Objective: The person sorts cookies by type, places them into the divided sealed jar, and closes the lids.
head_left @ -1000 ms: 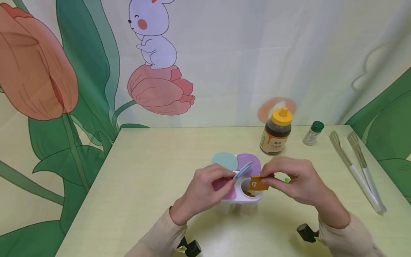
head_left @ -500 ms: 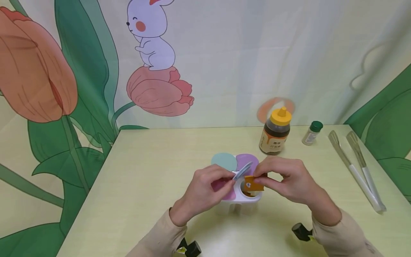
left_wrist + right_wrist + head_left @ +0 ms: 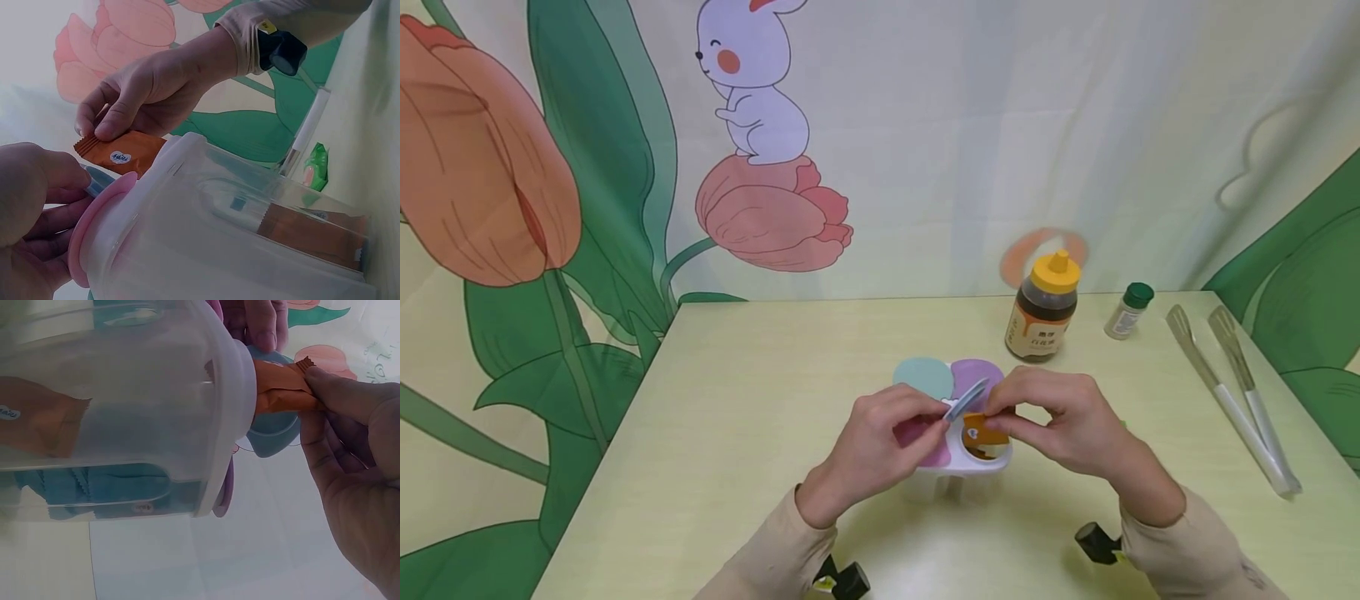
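A multi-compartment storage box (image 3: 187, 231) with clear walls stands under both hands, its white top fitted with coloured lids. My left hand (image 3: 887, 437) pinches the tilted blue lid (image 3: 966, 400), holding it up beside a round opening. With thumb and fingers, my right hand (image 3: 1063, 417) pinches the crimped end of an orange packet (image 3: 281, 387). That packet's lower end is inside the opening. Through the wall, another orange packet (image 3: 312, 234) shows at the bottom of a compartment. Teal packets (image 3: 119, 484) fill a neighbouring compartment.
Behind the box stands a honey bottle (image 3: 1041, 312) with a yellow cap, and right of it a small green-capped bottle (image 3: 1130, 312). Two long white-handled utensils (image 3: 1243, 408) lie along the right side. A green packet (image 3: 317, 165) lies on the table near the box.
My right hand has moved left and brought the orange packet from the opening's edge down into it. The left hand and the blue lid have stayed in place.
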### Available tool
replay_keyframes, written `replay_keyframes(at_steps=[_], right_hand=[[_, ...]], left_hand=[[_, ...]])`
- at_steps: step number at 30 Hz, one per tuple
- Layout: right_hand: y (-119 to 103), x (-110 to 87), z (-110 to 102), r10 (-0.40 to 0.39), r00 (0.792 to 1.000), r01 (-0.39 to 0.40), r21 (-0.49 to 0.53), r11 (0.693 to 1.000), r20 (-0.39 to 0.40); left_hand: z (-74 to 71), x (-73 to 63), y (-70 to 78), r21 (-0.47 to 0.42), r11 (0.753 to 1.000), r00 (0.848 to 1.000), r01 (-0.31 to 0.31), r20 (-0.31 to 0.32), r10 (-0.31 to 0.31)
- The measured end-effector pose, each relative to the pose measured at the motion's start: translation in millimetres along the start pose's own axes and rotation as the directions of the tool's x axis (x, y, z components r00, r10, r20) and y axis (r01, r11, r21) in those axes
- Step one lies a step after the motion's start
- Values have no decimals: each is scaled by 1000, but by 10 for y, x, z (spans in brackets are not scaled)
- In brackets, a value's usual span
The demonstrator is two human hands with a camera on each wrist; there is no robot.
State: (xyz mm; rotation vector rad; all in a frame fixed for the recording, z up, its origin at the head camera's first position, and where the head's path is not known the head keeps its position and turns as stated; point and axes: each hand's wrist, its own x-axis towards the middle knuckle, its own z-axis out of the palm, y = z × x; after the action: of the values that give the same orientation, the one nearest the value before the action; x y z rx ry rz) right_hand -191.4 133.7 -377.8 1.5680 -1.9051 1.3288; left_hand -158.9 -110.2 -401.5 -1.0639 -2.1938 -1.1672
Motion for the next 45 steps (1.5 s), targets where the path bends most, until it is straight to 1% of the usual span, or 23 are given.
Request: replay_keyframes(at_steps=[9, 12, 19, 24, 28, 31, 36, 40, 43, 45], right_hand=[[6, -45, 20, 57, 998, -57, 21, 998, 3], [20, -64, 34, 65, 998, -65, 19, 998, 0], [52, -156, 85, 103, 993, -100, -56, 993, 49], [62, -166, 79, 85, 996, -83, -69, 994, 27], [56, -157, 64, 67, 997, -65, -56, 996, 35], [46, -163, 57, 65, 996, -61, -70, 996, 66], [51, -185, 57, 42, 989, -23, -135, 991, 144], [56, -184, 54, 31, 984, 0, -173, 985, 174], [46, -181, 42, 70, 976, -29, -193, 981, 206], [43, -184, 32, 110, 965, -57, -220, 974, 237]], left_hand=[[-5, 10, 36, -26, 999, 999, 43, 8, -43], [-4, 8, 38, -26, 999, 999, 46, 8, -45], [6, 15, 27, -19, 1000, 1000, 25, 5, -24], [2, 14, 25, -17, 1000, 1000, 27, 4, -27], [0, 7, 28, -21, 999, 999, 41, 11, -41], [-1, 7, 33, -22, 999, 999, 47, 13, -47], [1, 6, 39, -21, 999, 999, 43, 7, -43], [4, 7, 38, -21, 999, 999, 37, 4, -37], [6, 10, 30, -11, 1000, 1000, 20, 3, -20], [4, 10, 25, -5, 1000, 1000, 9, 1, -9]])
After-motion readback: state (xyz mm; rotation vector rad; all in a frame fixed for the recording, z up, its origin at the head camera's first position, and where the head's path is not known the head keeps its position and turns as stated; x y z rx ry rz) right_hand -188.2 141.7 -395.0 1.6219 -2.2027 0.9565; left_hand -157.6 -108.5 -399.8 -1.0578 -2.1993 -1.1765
